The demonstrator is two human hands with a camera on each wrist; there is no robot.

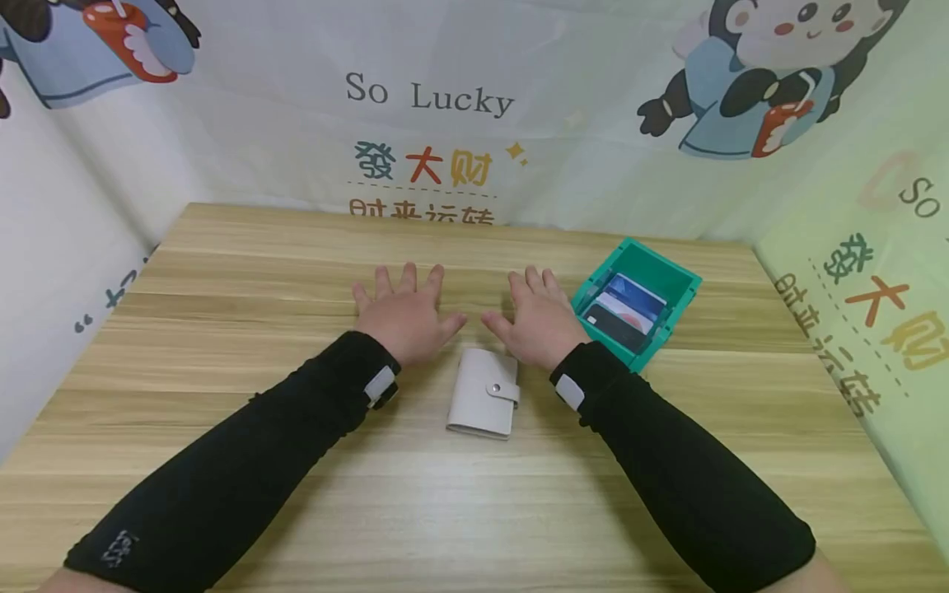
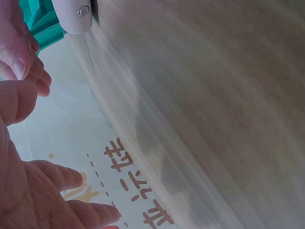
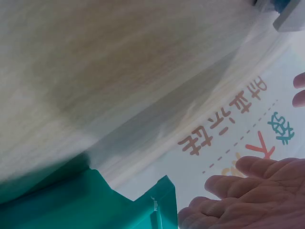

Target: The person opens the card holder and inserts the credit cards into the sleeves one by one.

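A cream card holder [image 1: 483, 394] with a snap strap lies on the wooden table, between and just nearer than the two hands. My left hand [image 1: 406, 317] is palm down with fingers spread, to the left of the card holder, and holds nothing. On the other side my right hand [image 1: 539, 319] also has its fingers extended and holds nothing; it is beside a green plastic box [image 1: 670, 268]. Inside the box lie several cards [image 1: 628, 306], blue, white and black. The left wrist view shows the card holder's edge [image 2: 78, 16] near the top.
The wooden table [image 1: 296, 272] fills the space around the hands. A white printed cloth [image 1: 282, 107] with lettering and cartoon figures stands behind the table and along its sides.
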